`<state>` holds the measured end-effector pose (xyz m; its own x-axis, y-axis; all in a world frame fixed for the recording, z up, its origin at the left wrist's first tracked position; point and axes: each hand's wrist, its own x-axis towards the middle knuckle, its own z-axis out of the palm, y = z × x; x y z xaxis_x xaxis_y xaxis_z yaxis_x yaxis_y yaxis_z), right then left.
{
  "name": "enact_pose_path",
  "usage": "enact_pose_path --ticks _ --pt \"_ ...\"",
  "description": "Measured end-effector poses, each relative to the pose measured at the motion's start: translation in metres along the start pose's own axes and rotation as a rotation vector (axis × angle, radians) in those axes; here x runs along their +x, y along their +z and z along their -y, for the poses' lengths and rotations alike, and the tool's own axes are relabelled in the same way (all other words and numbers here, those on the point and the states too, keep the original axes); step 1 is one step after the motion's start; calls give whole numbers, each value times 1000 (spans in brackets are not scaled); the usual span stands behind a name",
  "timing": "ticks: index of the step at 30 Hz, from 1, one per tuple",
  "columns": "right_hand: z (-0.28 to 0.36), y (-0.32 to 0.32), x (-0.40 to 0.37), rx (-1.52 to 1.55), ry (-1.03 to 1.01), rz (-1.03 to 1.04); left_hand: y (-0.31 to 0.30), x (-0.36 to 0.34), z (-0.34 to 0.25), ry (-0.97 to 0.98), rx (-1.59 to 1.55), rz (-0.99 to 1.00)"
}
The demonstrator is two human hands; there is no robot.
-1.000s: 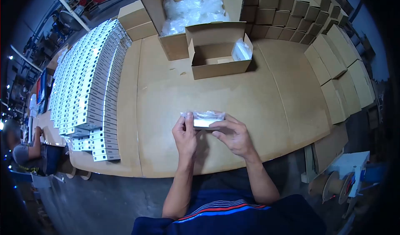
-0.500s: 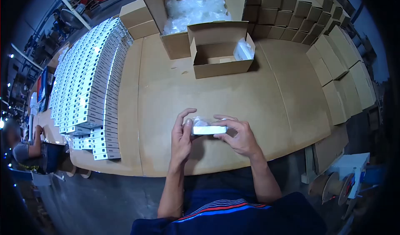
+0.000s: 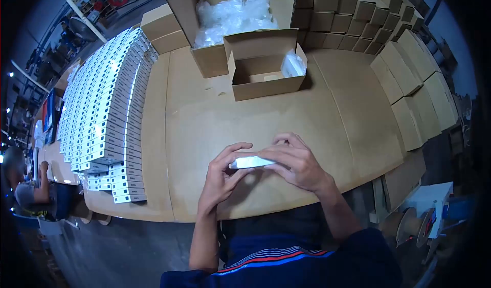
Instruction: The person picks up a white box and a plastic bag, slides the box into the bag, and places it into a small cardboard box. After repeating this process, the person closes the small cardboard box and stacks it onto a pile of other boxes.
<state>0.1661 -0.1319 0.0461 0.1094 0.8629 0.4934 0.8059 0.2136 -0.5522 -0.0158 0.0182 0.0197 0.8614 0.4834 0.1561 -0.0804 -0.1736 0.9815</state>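
You held the small white box (image 3: 250,162) at lower centre of the frame, over the table (image 3: 327,119), with your left hand (image 3: 221,178) and right hand (image 3: 296,160) curled closed on its ends. Finished-looking rows of white boxes (image 3: 110,109) filled the left. The open carton (image 3: 266,83) at upper centre held only one bagged piece (image 3: 292,64), so I judged it barely started.

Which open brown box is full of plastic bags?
The big carton at the back; the smaller open box in front of it holds only one bag.

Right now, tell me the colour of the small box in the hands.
White; the small box shows best in the head view.
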Motion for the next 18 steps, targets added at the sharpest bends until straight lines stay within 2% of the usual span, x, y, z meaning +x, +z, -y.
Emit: enact_pose_path --ticks 3,6,9,12,15,18 --pt "-2 -16 5 -148 -88 176 -3 8 0 -12 54 77" --pt "-7 -26 15 -169 -118 175 -6 23 7 29 97 156" --pt "-23 -40 35 -238 -152 -16 5 43 -5 -102 -2 -37" --pt "-39 -55 59 -234 -61 -336 -5 72 5 5 400 -196" --pt "-59 -49 83 -236 126 -600 -10 95 8 7 632 -190" --pt "-85 -37 107 -286 122 -700 -11 114 24 52 697 -187"
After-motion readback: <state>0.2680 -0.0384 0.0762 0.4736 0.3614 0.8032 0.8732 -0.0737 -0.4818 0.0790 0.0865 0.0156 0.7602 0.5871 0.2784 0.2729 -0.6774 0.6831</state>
